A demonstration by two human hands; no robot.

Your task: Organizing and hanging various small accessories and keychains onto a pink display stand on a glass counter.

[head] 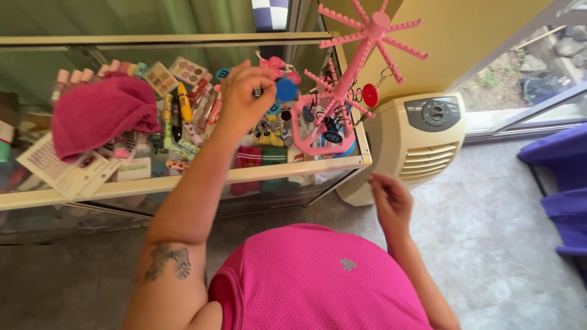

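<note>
1. My left hand [247, 91] pinches a blue round keychain [285, 90] just left of the pink rack [342, 91].
2. My right hand [390, 201], fingers loosely curled and holding nothing, is below the rack.
3. I think the rack can tip if the tag snags a peg.

A big glass case [183, 183] with a pale frame stands on a gray stone floor [489, 244]. Just right of the case sits a cream air cooler [416, 146] with slats on its front. Behind the cooler is a yellow wall [465, 30]. Farther right of the cooler, a glass door [538, 91] lets in bright daylight, and rocks show outside. Purple furniture [565, 177] stands at the right edge, well apart from the case. Green curtains [122, 15] hang behind the case.
</note>
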